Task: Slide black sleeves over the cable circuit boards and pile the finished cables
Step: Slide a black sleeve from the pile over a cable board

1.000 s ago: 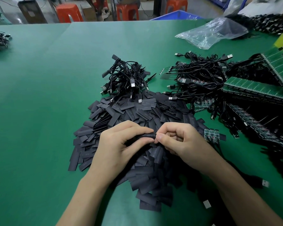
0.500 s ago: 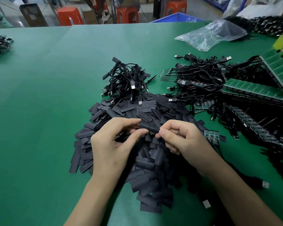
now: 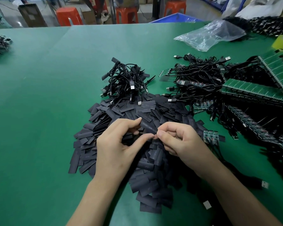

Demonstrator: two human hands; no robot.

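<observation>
Hands meet over the near middle of the green table point(image 3: 39, 111), above a loose heap of flat black sleeves point(image 3: 121, 111). The left hand point(image 3: 116, 147) pinches one black sleeve point(image 3: 148, 127) between curled forefinger and thumb at its left end, and the right hand point(image 3: 178, 141) pinches its right end. Just beyond the heap lies a tangle of sleeved cables point(image 3: 126, 79), with a larger tangle of bare-board cables point(image 3: 199, 75) to its right.
</observation>
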